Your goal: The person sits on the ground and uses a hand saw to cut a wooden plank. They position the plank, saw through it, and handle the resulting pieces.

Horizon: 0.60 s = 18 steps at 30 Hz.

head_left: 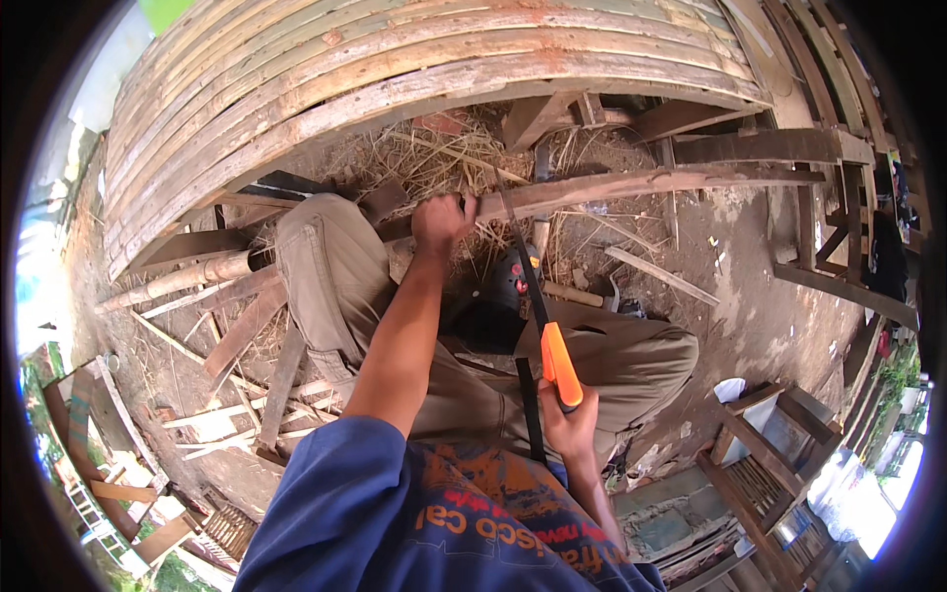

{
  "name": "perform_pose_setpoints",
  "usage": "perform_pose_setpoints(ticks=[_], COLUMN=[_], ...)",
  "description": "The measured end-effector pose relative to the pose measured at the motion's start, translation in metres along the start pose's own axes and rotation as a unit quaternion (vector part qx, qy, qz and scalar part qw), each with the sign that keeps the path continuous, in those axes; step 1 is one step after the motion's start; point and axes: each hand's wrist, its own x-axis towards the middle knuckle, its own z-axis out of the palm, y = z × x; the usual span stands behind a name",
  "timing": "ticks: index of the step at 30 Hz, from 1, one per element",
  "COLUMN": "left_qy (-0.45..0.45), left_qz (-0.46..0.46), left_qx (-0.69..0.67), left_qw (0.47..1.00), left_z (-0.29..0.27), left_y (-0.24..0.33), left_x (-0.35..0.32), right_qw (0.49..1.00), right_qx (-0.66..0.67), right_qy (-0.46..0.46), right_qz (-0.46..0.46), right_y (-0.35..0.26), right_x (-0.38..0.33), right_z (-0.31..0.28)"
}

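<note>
My right hand (570,422) is closed round the orange and black handle of a hand saw (560,367). The saw's dark blade runs away from me and crosses a long wooden plank (631,185) near its middle. My left hand (444,221) grips the plank just left of the blade, fingers wrapped over it. The plank lies crosswise in front of me, from beside my left knee to the right. Whether the blade has cut into the wood is too small to tell.
A slatted wooden platform (424,74) stands ahead, above the plank. Straw and wood scraps cover the dirt floor, with loose boards (247,340) at left. A dark shoe (508,276) shows beneath the plank. Wooden frames (774,444) stand at right.
</note>
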Motion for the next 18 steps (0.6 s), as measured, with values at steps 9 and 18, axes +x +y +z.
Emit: perform_pose_setpoints(ticks=[9,18], left_qy=[-0.087,-0.110], left_qz=[-0.058,-0.065], left_qx=[-0.019,-0.025], left_qw=[0.994,0.992], left_z=[-0.028,-0.032], left_y=[0.009,0.011], left_x=[0.028,0.029], right_qw=[0.991,0.994], right_qx=[0.110,0.095], right_qy=[0.065,0.054], right_qz=[0.030,0.022], right_y=[0.010,0.037], right_x=[-0.041,-0.047], right_z=[-0.030,-0.027])
